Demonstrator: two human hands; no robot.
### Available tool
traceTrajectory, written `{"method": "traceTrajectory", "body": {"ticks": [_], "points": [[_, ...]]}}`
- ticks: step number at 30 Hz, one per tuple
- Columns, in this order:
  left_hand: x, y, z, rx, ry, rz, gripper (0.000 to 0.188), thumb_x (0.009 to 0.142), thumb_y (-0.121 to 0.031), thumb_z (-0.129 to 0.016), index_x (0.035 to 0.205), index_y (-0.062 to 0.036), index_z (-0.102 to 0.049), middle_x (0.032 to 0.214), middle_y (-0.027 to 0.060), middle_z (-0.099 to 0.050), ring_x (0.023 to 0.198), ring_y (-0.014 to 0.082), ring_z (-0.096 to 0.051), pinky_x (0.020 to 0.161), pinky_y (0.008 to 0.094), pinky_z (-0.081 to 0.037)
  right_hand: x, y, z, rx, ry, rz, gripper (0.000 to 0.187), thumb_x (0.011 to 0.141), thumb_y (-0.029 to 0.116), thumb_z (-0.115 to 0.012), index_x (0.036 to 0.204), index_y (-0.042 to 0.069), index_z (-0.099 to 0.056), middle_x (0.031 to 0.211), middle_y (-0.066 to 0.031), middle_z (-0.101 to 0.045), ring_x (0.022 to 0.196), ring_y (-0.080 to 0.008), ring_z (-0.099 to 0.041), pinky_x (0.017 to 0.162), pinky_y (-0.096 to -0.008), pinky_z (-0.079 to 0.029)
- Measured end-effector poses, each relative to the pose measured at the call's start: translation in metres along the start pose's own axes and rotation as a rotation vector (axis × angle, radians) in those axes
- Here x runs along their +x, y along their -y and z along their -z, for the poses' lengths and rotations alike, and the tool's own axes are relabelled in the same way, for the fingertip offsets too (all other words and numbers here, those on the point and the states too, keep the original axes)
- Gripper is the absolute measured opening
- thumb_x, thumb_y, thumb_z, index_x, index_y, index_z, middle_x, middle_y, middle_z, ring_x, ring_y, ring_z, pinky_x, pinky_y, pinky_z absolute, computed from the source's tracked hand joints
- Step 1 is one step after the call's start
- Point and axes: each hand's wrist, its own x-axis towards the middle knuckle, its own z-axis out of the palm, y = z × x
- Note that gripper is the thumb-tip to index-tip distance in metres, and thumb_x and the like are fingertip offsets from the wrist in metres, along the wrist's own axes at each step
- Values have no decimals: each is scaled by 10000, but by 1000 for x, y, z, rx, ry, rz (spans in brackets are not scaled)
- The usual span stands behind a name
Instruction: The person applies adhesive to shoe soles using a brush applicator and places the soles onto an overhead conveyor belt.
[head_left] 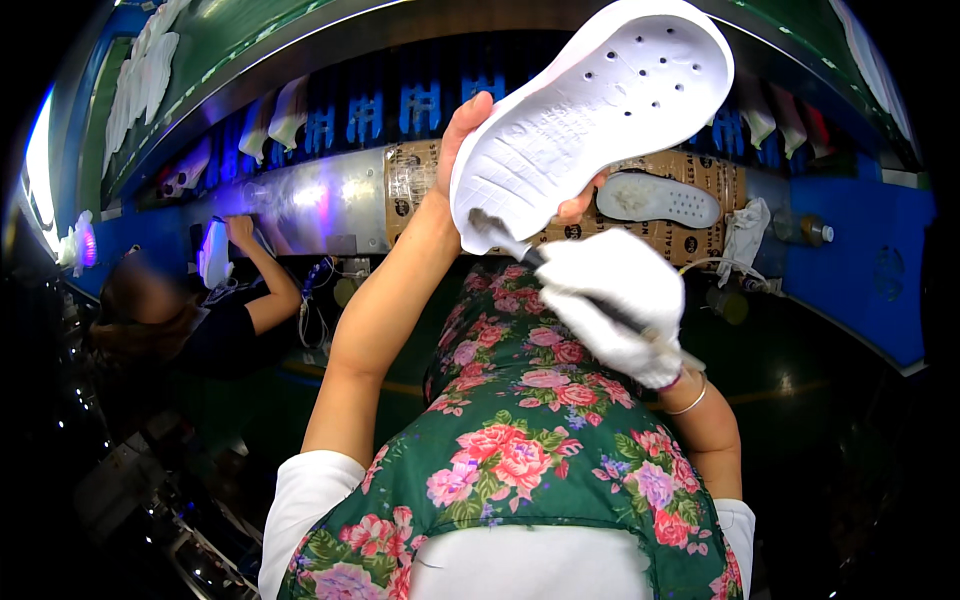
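My bare left hand (462, 138) grips a white shoe sole (560, 130) from below, thumb along one edge and fingertips showing at the other. The sole tilts up to the right, with several small holes at its wide end. In a white glove, my right hand (612, 300) closes around the dark handle of a small brush (512, 243). The bristles rest at the sole's lower, narrower end, slightly blurred. Just right of my hands, a greyish sole (657, 200) with holes lies flat on the taped brown cardboard (690, 170).
A crumpled white cloth (745, 238) and a clear bottle (812, 232) sit at the right, near a blue panel (850, 270). Blue racks (420, 105) holding soles line the far side. At left a co-worker (262, 285) holds a white sole (214, 255).
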Motion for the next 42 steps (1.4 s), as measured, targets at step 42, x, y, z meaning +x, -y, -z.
{"method": "traceTrajectory", "body": {"ticks": [42], "points": [[-23,4,3,268,-331,-195,968,804,-686,-602,1480,-27,-389,1248,287,-542,1073,382,-596,841,488,-531,-9,-14,11,532,140,-298,183,798,47,-771,973,-4,-759,1002,-132,-751,899,-209,-716,824,-317,-562]]}}
